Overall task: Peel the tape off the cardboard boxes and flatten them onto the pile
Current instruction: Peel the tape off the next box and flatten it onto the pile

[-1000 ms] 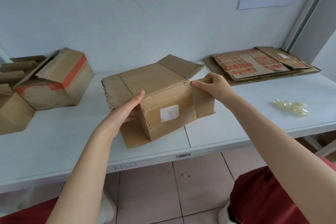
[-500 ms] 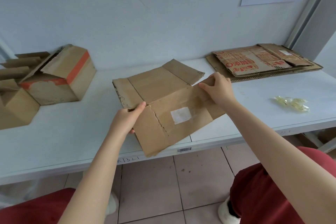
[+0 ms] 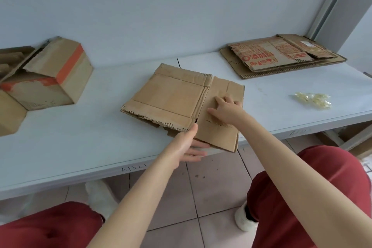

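While red-trousered knees point(image 3: 302, 197) frame the tiled floor point(image 3: 211, 197) nearest the camera, both hands work at the front edge of the white bench point(image 3: 80, 147), about its middle. The left hand point(image 3: 187, 143) pinches the near edge of the flattened box point(image 3: 171, 94), thumb on top and fingers tucked beneath where the cardboard overhangs the bench's front edge. Just beyond it, the right hand point(image 3: 226, 111) lies palm-down with fingers spread, pressing the box's right-hand panel flat. The box lies collapsed, its flaps folded out level and its ragged near-left edge slightly lifted. Toward the bench's right edge, apart from the box, sits a crumpled wad of clear tape point(image 3: 311, 101). Along the left side stands an unflattened box with orange tape point(image 3: 50, 80), one flap raised, touching another brown box point(image 3: 9, 112) cut off by the left edge of view. In the far right corner rests the pile of flattened cardboard point(image 3: 281, 56), printed in red, against the pale wall point(image 3: 181, 6).
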